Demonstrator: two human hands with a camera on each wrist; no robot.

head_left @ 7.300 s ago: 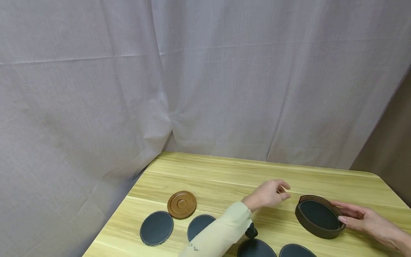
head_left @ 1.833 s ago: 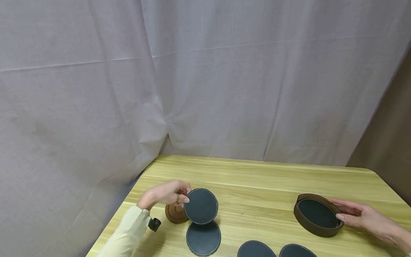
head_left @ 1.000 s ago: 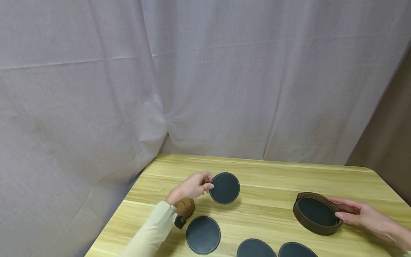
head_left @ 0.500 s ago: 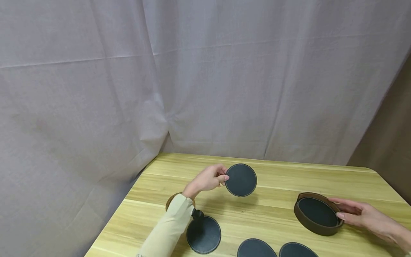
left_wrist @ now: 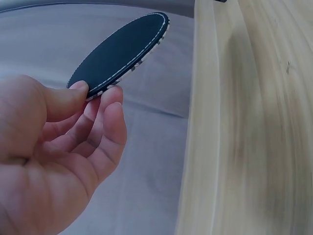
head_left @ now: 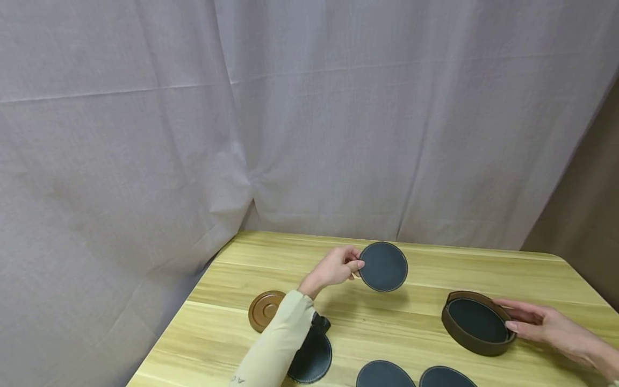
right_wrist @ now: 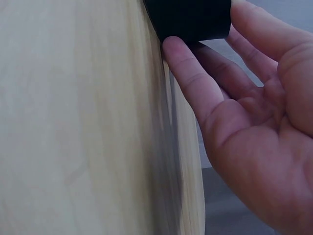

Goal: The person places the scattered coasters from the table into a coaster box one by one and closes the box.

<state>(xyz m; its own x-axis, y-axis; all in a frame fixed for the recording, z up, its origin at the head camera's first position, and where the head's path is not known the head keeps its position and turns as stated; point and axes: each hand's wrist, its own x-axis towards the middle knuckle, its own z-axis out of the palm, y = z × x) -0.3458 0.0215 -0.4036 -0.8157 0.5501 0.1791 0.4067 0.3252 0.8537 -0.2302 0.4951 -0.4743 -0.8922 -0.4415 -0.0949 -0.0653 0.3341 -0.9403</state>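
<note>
In the head view my left hand (head_left: 333, 267) pinches the left edge of a round black coaster (head_left: 383, 266) with pale stitching, raised over the table. The left wrist view shows this coaster (left_wrist: 120, 51) tilted between thumb and fingers, a patterned edge on its underside. On the right, my right hand (head_left: 551, 327) grips the side of a round dark brown coaster holder (head_left: 464, 338), thumb at its rim. A black disc (head_left: 477, 320) lies inside it. From the right wrist, only part of the holder's dark wall (right_wrist: 190, 19) is visible, fingers against it.
Another black coaster (head_left: 316, 361) lies partly hidden under my left sleeve and wrist strap. Behind the sleeve sits a brown ringed disc (head_left: 263, 310). Two black coasters (head_left: 384, 375) are cut off at the bottom of the view. Grey curtain (head_left: 319, 134) hangs behind the wooden table.
My left hand, bare at first near the holder, took the leftmost black coaster and has carried it rightward and farther back over the table. The right hand stays on the holder.
</note>
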